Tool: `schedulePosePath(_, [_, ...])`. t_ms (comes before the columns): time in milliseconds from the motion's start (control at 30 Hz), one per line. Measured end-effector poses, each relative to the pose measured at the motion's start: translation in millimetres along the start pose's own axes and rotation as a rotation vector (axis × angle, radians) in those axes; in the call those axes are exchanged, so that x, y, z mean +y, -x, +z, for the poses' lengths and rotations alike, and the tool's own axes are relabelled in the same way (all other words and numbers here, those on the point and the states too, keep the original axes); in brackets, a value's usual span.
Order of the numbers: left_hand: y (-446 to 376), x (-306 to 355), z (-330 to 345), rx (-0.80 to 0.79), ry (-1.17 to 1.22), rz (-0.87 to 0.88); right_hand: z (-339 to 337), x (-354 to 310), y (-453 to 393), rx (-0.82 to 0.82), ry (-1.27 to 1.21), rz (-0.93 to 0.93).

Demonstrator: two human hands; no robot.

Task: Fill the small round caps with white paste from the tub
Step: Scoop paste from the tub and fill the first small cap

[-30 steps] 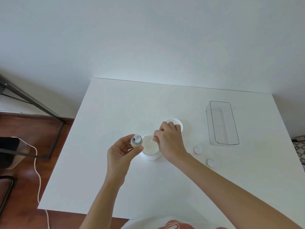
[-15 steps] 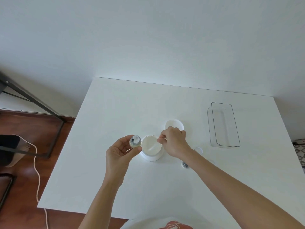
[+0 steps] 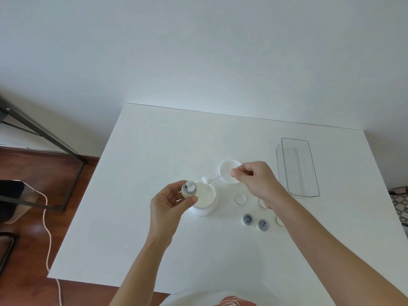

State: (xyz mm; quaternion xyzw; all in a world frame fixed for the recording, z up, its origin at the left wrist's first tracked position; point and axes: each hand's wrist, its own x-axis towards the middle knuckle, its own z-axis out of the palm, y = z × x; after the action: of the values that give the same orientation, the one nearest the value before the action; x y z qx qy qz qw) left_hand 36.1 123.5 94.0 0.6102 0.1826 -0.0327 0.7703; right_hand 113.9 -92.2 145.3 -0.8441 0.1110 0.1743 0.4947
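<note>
a white table [image 3: 154, 151] fills most of the view, set against a pale wall, with dark wood floor, a black metal frame [image 3: 44, 138] and a pale cord [image 3: 47, 239] off to its left. a clear rectangular bin [image 3: 298, 167] stands near the table's far right side, well apart from the rest. near the middle sits the open white tub [image 3: 205, 198], white paste showing inside, and its lid [image 3: 228, 172] lies upturned just behind and to the right. the left hand [image 3: 169, 206] is raised just beside the tub's left edge, thumb and fingers curled round a small round cap [image 3: 189, 189], which is tilted so its grey inside with a dab of white faces up. the right hand [image 3: 258, 182] is over the lid's right edge, fingertips pinched on the handle of a thin white spatula [image 3: 213, 179]; its tip, carrying a lump of paste, hangs above the tub's far rim. to the right of the tub one white cap [image 3: 240, 199] lies on the table, two grey-centred caps [image 3: 248, 219] [image 3: 263, 224] sit nearer the person, and two more white ones are partly hidden by the right forearm.
</note>
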Motion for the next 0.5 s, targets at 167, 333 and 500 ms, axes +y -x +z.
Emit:
schedulePosePath(167, [-1,0,7,-0.013,-0.006,-0.006,2,-13,12,0.01,-0.101,-0.08])
schedulePosePath(333, [-1,2,9,-0.021,0.0,-0.005,13,-19,27,0.118,0.033,-0.212])
schedulePosePath(500, [-2,3,10,-0.028,0.014,-0.003,22,-17,39,0.27,0.108,-0.464])
